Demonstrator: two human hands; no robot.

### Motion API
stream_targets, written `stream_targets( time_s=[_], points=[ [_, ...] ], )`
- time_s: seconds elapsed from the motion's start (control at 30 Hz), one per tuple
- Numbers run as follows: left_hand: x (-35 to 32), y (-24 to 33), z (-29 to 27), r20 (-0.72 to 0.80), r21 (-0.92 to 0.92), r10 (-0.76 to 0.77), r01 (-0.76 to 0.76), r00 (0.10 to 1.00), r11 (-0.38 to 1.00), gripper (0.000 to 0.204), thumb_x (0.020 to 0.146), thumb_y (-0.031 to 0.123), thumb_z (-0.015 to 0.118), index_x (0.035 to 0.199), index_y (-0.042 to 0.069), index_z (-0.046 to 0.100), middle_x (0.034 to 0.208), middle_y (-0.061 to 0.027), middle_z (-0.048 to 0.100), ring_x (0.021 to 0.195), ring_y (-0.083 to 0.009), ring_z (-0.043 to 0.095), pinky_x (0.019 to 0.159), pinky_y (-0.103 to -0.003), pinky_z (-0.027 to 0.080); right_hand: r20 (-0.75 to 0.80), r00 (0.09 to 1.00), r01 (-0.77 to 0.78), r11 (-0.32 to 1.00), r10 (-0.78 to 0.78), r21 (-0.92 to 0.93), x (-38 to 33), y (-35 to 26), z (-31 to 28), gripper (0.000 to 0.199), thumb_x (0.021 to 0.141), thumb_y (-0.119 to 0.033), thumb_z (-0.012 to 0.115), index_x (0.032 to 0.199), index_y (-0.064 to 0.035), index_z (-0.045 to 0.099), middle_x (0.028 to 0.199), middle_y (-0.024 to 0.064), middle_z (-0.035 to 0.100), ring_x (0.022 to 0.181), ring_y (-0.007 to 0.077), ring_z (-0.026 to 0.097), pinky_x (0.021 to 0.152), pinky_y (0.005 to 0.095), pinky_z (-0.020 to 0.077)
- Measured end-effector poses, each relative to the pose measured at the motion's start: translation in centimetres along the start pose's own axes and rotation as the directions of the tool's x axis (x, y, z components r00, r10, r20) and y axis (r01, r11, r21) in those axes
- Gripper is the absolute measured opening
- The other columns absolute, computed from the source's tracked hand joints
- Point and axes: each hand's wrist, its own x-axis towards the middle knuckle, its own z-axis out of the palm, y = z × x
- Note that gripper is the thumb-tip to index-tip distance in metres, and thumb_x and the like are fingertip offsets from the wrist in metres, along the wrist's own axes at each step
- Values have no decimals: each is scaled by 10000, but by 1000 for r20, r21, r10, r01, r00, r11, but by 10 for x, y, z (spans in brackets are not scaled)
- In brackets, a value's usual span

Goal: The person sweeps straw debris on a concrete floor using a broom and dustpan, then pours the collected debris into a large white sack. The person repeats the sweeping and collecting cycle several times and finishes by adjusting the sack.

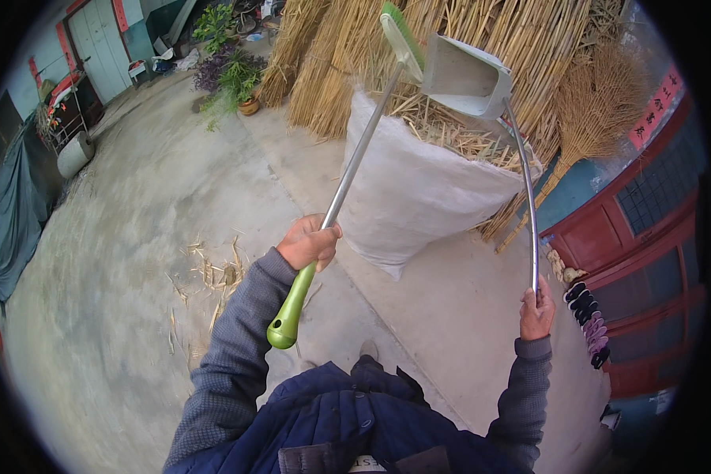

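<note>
My left hand [308, 243] is wrapped round the metal pole of a broom [363, 150], just above its green grip. The broom's green-bristled head points up and away, close to the dustpan. In my right hand [536, 312] is the long metal handle of a white dustpan [462, 81]. Its pan is raised over the open mouth of a large white woven sack [419, 186]. Dry straw and stalk bits [446, 130] fill the sack's top. Whether anything lies in the pan is hard to make out.
Tall bundles of dry stalks [355, 63] lean behind the sack. A twig broom [596, 103] rests at the right, near red doors [640, 276] and a row of shoes [588, 324]. Straw scraps [217, 272] litter the concrete left of me. A potted plant [241, 83] stands farther off.
</note>
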Motion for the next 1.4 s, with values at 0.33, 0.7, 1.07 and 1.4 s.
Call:
stream_targets(
  time_s=[0.33,0.7,1.07,1.4],
  points=[
    [-16,2,15,5,43,63,-63,998,997,106,809,107,454,833,4,462,494,-31,430,357,-120,402,355,-246,346,38,997,-65,996,62,69,10,22,-7,357,825,-59,459,1173,18,456,687,-10,469,479,20,346,422,175,283],
    [-127,-38,-75,-390,170,159,-99,907,980,140,854,165,478,840,27,460,466,-8,415,332,-92,390,328,-210,326,270,958,-170,954,101,247,-18,7,16,432,869,-169,527,1233,16,385,699,12,464,420,14,308,362,144,225],
    [-286,-182,-137,-623,-53,-395,467,676,883,155,788,144,502,751,0,456,478,-51,457,360,-147,451,350,-269,362,674,627,-505,863,391,-30,-86,41,137,383,845,-83,481,1201,33,402,678,22,481,402,14,318,341,161,254],
    [-236,-314,-138,-291,-108,-804,817,519,566,167,720,120,537,621,4,468,509,-53,459,408,-139,447,376,-286,369,596,512,-508,778,618,-370,-95,176,135,300,797,-71,466,1084,16,484,590,19,482,378,44,353,337,189,286]
  ],
)
